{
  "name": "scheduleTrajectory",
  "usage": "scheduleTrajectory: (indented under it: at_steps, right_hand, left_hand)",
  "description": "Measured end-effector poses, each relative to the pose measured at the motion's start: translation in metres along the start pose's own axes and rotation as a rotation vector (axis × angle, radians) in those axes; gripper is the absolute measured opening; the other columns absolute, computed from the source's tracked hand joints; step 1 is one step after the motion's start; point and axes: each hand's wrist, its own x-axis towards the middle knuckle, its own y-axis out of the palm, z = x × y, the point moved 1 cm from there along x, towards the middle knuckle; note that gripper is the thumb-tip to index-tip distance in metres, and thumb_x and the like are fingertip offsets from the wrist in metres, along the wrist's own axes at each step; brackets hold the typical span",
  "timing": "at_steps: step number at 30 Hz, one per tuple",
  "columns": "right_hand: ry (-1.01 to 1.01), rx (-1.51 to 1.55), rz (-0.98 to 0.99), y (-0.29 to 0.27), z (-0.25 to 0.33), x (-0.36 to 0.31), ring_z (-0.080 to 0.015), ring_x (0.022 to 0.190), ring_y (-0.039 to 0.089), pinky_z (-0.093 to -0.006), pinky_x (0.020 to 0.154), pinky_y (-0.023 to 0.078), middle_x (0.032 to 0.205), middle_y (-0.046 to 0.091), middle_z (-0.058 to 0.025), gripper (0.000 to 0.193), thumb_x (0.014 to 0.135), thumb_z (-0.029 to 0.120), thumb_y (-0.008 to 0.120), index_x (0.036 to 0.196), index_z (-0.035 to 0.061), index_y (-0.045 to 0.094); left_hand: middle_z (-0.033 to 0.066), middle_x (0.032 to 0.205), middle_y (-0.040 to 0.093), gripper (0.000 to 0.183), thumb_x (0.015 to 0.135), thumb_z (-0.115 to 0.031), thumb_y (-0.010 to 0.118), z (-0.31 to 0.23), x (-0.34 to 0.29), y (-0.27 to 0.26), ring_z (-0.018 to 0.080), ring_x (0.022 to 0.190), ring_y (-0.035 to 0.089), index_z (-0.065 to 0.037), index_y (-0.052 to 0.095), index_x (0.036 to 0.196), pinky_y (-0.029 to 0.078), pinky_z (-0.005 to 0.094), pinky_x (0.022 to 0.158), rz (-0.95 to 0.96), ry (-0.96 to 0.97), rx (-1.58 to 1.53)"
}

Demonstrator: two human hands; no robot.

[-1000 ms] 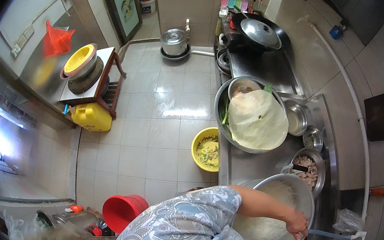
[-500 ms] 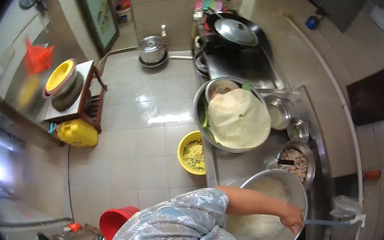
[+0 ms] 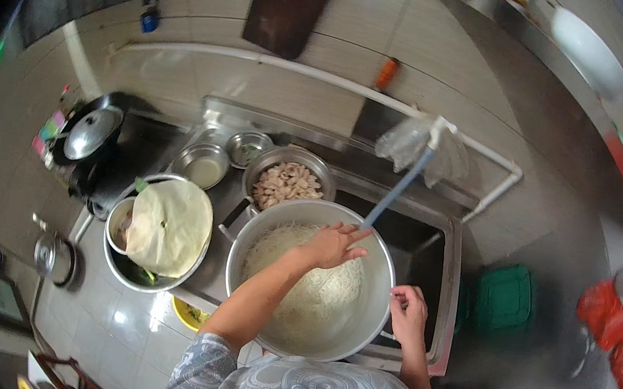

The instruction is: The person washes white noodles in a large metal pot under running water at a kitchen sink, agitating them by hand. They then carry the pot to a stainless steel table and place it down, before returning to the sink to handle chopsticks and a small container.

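Observation:
A large metal pot (image 3: 234, 263) holds thin white noodles (image 3: 326, 291) in cloudy water and stands over the near side of the sink. Above the noodles, my left hand (image 3: 332, 246) is open, palm down, fingers stretched toward the far right rim. Just beyond those fingers hangs the blue hose (image 3: 398, 190); its end is at the pot's far rim. My right hand (image 3: 410, 314) is at the pot's right rim, fingers curled, with the fingertips closed on the edge.
Behind the pot sits a pan of cut pale meat (image 3: 288, 183). To its left are small metal bowls (image 3: 203, 166) and a wide basin (image 3: 194, 266) topped by a round pale sheet (image 3: 169, 227). The sink (image 3: 427, 269) lies right, a green bin (image 3: 504, 297) beyond it.
My view has swung right toward the sink, bringing the green bin in. My left hand was at the hose end and now spreads over the noodles. My right hand has come to the rim.

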Motion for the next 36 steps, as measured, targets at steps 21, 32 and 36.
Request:
scheduleTrajectory:
  at_steps: [21, 32, 36]
  right_hand:
    - [-0.006, 0.006, 0.005, -0.003, 0.005, -0.001, -0.0193, 0.076, 0.059, -0.0303, 0.063, 0.051, 0.087, 0.057, -0.0074, 0.008, 0.084, 0.009, 0.062, 0.091, 0.0053, 0.064]
    - [-0.087, -0.098, 0.050, -0.040, 0.008, 0.070, -0.0308, 0.100, 0.062, -0.0403, 0.085, 0.050, 0.113, 0.059, -0.0157, 0.033, 0.090, 0.025, 0.062, 0.114, 0.0024, 0.058]
    - [-0.197, -0.006, -0.074, -0.037, 0.005, 0.146, -0.0336, 0.114, 0.056, -0.0404, 0.094, 0.046, 0.128, 0.053, -0.0186, 0.046, 0.091, 0.026, 0.061, 0.128, 0.0023, 0.049]
  left_hand:
    - [0.0167, 0.138, 0.050, 0.063, 0.093, -0.057, 0.045, 0.002, -0.001, 0.001, 0.0381, 0.121, 0.048, -0.021, 0.041, 0.145, 0.039, 0.0549, 0.097, 0.026, 0.035, 0.025]
    - [0.0188, 0.138, 0.048, 0.064, 0.094, -0.056, 0.044, -0.004, -0.002, -0.007, 0.0399, 0.124, 0.045, -0.018, 0.039, 0.146, 0.035, 0.0538, 0.102, 0.047, 0.030, 0.023]
    - [0.0195, 0.139, 0.048, 0.064, 0.094, -0.054, 0.045, -0.005, -0.003, -0.010, 0.0407, 0.125, 0.044, -0.018, 0.038, 0.146, 0.035, 0.0534, 0.104, 0.067, 0.020, 0.035]
